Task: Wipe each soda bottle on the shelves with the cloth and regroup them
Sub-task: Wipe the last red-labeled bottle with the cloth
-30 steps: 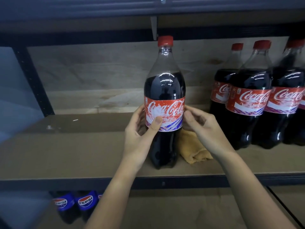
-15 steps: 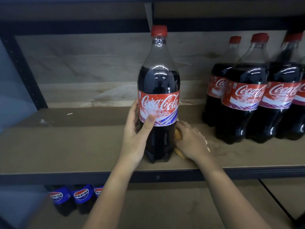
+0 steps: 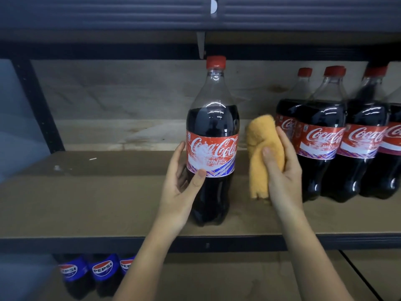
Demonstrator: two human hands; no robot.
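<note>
- Coca-Cola bottle (image 3: 212,144): stands upright near the front edge of the shelf (image 3: 86,205), apart from the others, presumably so that its whole surface can be reached.
- Left hand (image 3: 181,187): wrapped round the bottle's lower half, thumb across the label's bottom edge and fingers behind; this grip appears meant to steady the bottle against the push of wiping.
- Right hand (image 3: 282,170): closed round a bunched yellow cloth (image 3: 260,148), thumb pressing the fabric into the palm. The cloth is held just beside the bottle's right flank, not clearly touching it; a loose tail hangs down toward the shelf.
- Bunching gives a firm pad for rubbing, by this reading.
- Grouped Coca-Cola bottles (image 3: 338,137): packed close together at the right of the same shelf, upright, labels forward; whether they are already wiped cannot be told.
- Pepsi bottles (image 3: 102,270): on the lower shelf at left, only their upper parts visible.
- Judged step: wiping of the single bottle is about to start; regrouping is not yet done.
</note>
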